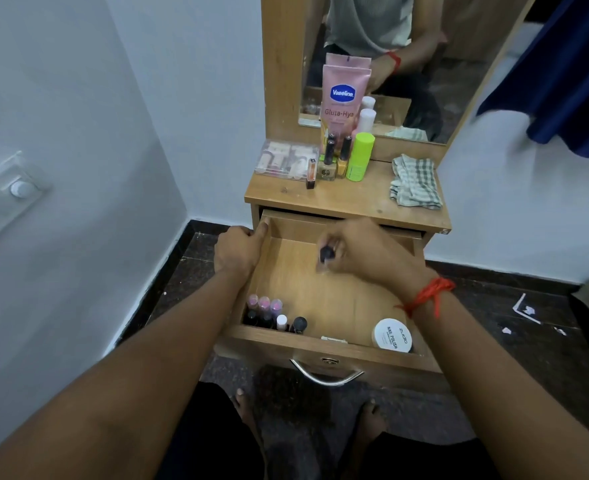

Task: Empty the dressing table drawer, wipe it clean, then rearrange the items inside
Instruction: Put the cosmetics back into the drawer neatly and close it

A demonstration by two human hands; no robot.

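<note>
The wooden drawer (324, 292) of the dressing table is pulled out. My left hand (241, 249) grips its left wall near the back. Over the drawer's middle, my right hand (362, 251) holds a small dark-capped bottle (326, 253); it is blurred. In the drawer's front left corner stand several small nail polish bottles (269, 311). A white round tub marked nail polish (391, 335) lies at the front right. On the tabletop (352, 199) stand a pink Vaseline tube (343, 98), a green bottle (360, 155), several small bottles and a clear box (286, 160). A checked cloth (415, 181) lies at the right.
A mirror (417, 64) rises behind the tabletop. White walls close in at left and right. A blue curtain (563, 74) hangs at the upper right. Bits of paper (528, 311) litter the dark floor at the right. My bare feet are below the drawer's metal handle (326, 375).
</note>
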